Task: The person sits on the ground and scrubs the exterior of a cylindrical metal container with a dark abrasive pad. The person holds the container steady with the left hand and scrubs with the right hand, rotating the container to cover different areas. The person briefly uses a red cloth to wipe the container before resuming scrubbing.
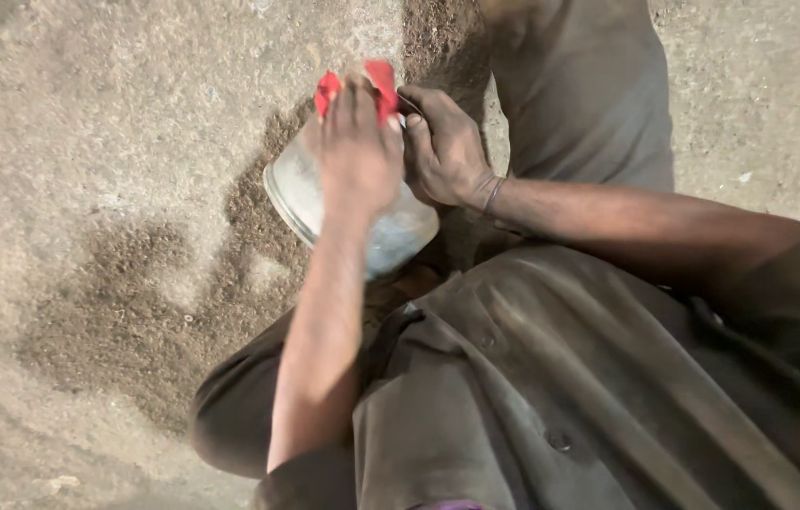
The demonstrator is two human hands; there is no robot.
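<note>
A clear plastic jar (298, 184) with a red lid (382, 76) lies tilted over the ground, lid end pointing away from me. My left hand (357, 146) lies over the top of the jar, its fingers reaching onto the red lid. My right hand (442, 146) presses against the jar's right side by the neck, fingers curled in next to the lid. A thin bangle sits on the right wrist. What the jar holds is hidden by my hands and its cloudy wall.
The ground is rough concrete (88, 113) with a dark patch of loose grainy matter (135, 312) spread to the left and under the jar. My bent knees in grey-brown trousers (589, 94) fill the right and bottom.
</note>
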